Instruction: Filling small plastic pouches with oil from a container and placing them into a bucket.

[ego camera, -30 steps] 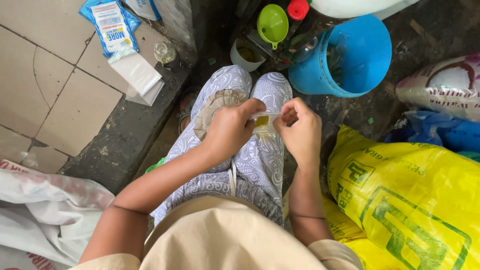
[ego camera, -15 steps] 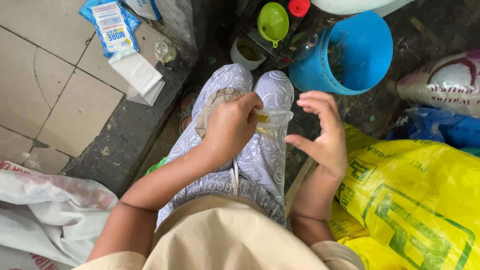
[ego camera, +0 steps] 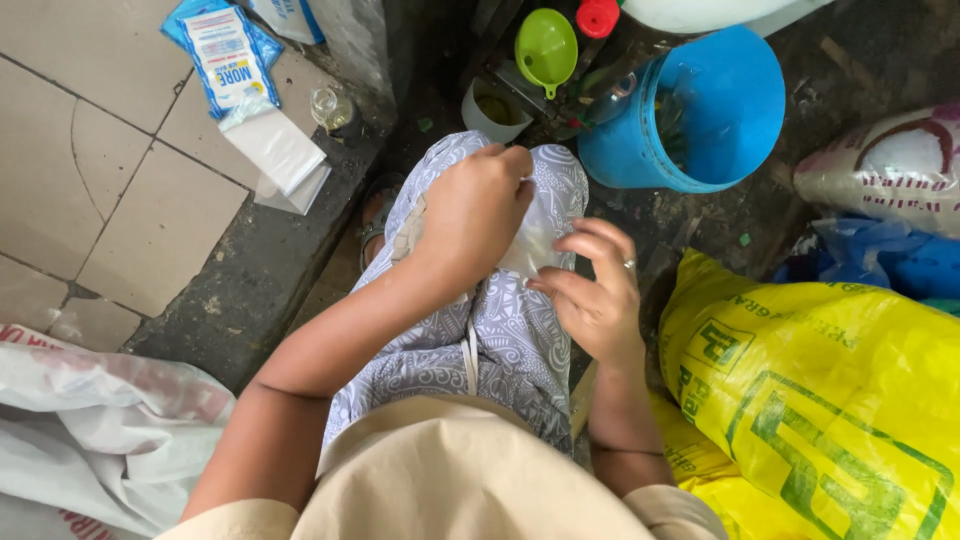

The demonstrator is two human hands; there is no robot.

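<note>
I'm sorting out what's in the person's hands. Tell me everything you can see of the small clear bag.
The clear bag is small, thin, see-through plastic, limp and crumpled. It lies over the knees on patterned cloth. The left hand grips its top; the right hand touches its lower edge with the fingertips. Whether anything is inside cannot be told.

Bucket (ego camera: 720,110) ahead of knees, funnel (ego camera: 545,45) left of it, sack (ego camera: 830,400) right
</note>
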